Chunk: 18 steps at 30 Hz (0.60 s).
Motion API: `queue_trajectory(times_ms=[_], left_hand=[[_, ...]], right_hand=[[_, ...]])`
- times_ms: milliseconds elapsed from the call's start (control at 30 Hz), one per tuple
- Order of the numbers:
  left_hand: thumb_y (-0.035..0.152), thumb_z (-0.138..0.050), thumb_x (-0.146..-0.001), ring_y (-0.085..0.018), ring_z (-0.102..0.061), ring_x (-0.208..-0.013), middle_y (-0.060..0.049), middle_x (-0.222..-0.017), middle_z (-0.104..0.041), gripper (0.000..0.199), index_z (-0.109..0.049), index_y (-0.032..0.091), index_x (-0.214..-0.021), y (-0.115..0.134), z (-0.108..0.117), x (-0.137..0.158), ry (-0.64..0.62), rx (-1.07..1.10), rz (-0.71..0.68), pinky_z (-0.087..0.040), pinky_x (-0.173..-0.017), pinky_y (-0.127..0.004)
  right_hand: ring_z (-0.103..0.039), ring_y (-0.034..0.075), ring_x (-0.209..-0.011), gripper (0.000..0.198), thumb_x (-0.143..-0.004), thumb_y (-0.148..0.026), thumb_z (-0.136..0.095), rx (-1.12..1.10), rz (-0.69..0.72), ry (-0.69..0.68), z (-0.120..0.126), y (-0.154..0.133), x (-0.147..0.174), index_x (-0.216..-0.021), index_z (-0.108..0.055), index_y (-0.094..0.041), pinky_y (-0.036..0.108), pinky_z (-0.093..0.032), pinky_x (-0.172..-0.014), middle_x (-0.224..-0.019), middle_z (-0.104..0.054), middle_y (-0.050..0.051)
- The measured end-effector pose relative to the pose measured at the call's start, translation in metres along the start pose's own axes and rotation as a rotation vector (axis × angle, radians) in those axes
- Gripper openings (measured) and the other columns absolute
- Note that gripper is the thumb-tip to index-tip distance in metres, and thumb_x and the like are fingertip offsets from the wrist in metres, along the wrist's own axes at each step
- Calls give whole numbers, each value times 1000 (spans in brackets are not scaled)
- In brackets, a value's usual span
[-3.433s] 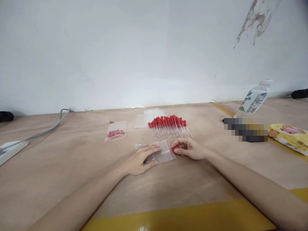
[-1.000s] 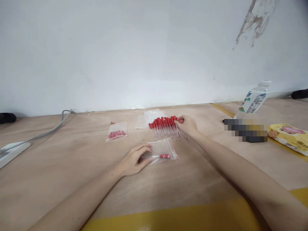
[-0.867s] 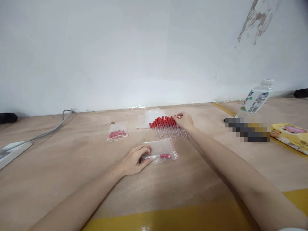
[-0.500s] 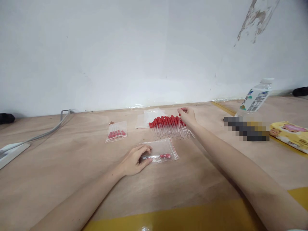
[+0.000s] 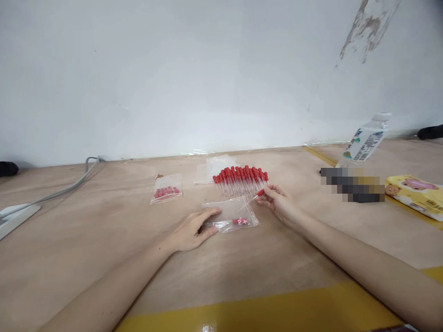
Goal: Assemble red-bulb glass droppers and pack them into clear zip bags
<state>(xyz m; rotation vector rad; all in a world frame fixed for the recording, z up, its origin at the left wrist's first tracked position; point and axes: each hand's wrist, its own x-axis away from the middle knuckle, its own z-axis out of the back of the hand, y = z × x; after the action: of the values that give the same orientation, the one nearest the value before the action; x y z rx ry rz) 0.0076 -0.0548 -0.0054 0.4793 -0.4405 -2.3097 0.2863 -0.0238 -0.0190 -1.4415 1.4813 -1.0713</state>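
Note:
A clear zip bag (image 5: 226, 210) lies flat, with at least one red-bulbed dropper (image 5: 239, 221) inside it. My left hand (image 5: 192, 230) rests on the bag's left end, thumb and forefinger spread apart on the plastic. Between the fingertips of my right hand (image 5: 277, 203) is another dropper (image 5: 260, 192), pinched by its red bulb. Its clear tip points left and down to the bag's right edge; whether it is inside the mouth I cannot tell. Behind the bag, a row of several droppers (image 5: 240, 177) lies with red bulbs toward the wall.
At left lies a filled zip bag (image 5: 166, 188) with several droppers. Flat clear bags (image 5: 218, 166) lie behind the row. To the right are a tilted bottle (image 5: 365, 140), a blurred-out dark object (image 5: 353, 184) and a yellow packet (image 5: 415, 196). A grey cable (image 5: 69, 186) crosses the far left.
My right hand has come from the back of the dropper row toward me, bringing a dropper to the bag's right edge. My left hand has stayed on the bag, its forefinger a little straighter.

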Motion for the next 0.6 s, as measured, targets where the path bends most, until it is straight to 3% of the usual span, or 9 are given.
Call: queue_trajectory(times_ms=[133, 267, 400, 600], left_hand=[[36, -47, -85, -23, -53, -108, -7, -124, -53, 42, -41, 23, -125, 0, -1, 0, 11, 21, -9, -44, -90, -38], [37, -48, -85, -23, -52, -108, -9, -124, -52, 43, -40, 22, -124, 1, 0, 0, 12, 28, 1, -44, -90, -39], [37, -48, -85, -23, -52, -109, -8, -125, -52, 44, -39, 23, -126, 1, 0, 0, -7, 5, 9, -43, -91, -40], [35, -50, -84, -22, -53, -108, -8, -122, -54, 41, -41, 22, -121, 1, -1, -2, 15, 21, -22, -42, -92, -38]], right_hand=[[-59, 9, -60, 26, -63, -32, -72, 297, -85, -240, 4, -1, 4, -73, -54, -17, 23, -49, -60, -67, -63, 0], [-48, 7, -52, 24, -62, -34, -71, 567, 97, -399, 9, -1, 5, -73, -61, -16, 20, -40, -49, -59, -57, -3], [-45, 8, -51, 18, -67, -34, -67, 710, 254, -482, 8, 4, 4, -74, -65, -18, 21, -37, -47, -61, -56, -2], [-48, 9, -54, 14, -72, -30, -61, 823, 397, -501, -5, 6, 7, -74, -68, -19, 21, -37, -48, -66, -61, 1]])
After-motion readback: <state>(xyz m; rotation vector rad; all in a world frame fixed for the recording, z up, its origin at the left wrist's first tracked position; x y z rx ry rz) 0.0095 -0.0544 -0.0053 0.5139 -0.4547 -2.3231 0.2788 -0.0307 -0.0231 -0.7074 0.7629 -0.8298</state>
